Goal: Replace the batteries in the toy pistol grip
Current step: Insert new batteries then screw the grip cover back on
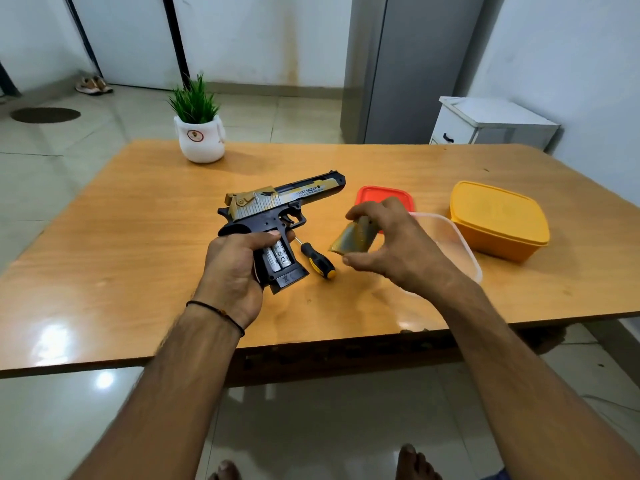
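My left hand [235, 268] grips the black and gold toy pistol [277, 206] by its handle, barrel pointing right and away. The grip's side is uncovered, and two silver batteries [278, 258] lie side by side inside it. My right hand [391, 244] holds the gold-grey grip cover [353, 237] between thumb and fingers, a little to the right of the pistol and above the table. A screwdriver [317, 259] with a black and yellow handle lies on the wooden table [138, 237] between my hands.
A clear plastic container [457, 244] sits under my right wrist, with a red lid [381, 194] behind it and a yellow lidded box [498, 220] to its right. A potted plant [199, 133] stands at the table's far left. A white cabinet [491, 123] stands beyond the table.
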